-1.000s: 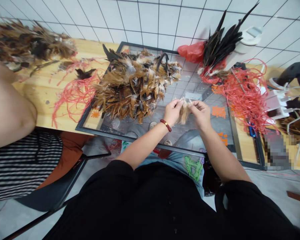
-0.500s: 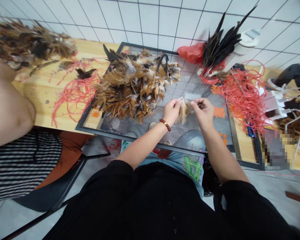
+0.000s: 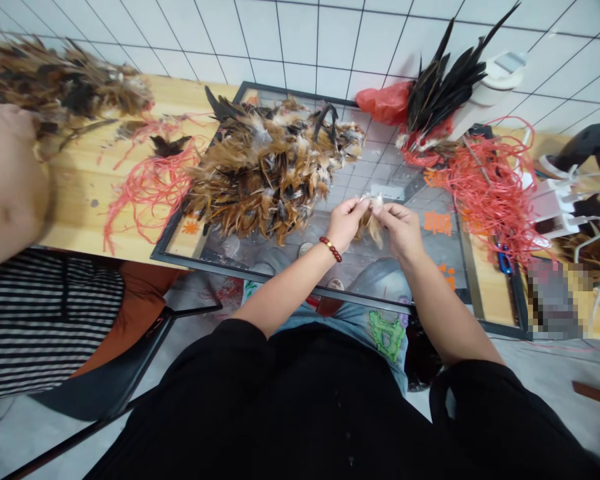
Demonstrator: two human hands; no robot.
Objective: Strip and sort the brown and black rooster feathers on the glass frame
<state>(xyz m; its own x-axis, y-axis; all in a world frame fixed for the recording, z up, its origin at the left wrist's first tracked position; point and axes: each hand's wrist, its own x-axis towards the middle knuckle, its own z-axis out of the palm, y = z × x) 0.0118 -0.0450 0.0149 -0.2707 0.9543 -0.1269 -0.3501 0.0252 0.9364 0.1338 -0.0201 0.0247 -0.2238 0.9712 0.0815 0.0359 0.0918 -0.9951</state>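
Over the dark-framed glass panel (image 3: 300, 263), a small tuft of pale brown feathers (image 3: 373, 233) is pinched between both my hands. My left hand (image 3: 346, 221), with a beaded bracelet at the wrist, grips the tuft's whitish upper end from the left. Close against it, my right hand (image 3: 401, 230) pinches the same end from the right; its fingertips nearly meet the left ones. The feather tips hang down between the hands. To the left of my hands a large heap of brown feathers (image 3: 265, 177) lies on the glass.
Pink plastic strings are heaped at the right (image 3: 490, 193) and left (image 3: 150, 183). Black feathers (image 3: 443, 90) stand at the back beside a red bag (image 3: 384, 103). White chargers (image 3: 550, 207) with cables are far right. A co-worker's arm (image 3: 10, 173) reaches over the table at left.
My right hand has moved left, closing onto the tuft's upper end near my left fingers. At the left, the co-worker's arm has shifted, and its hand shows more by the far feathers.
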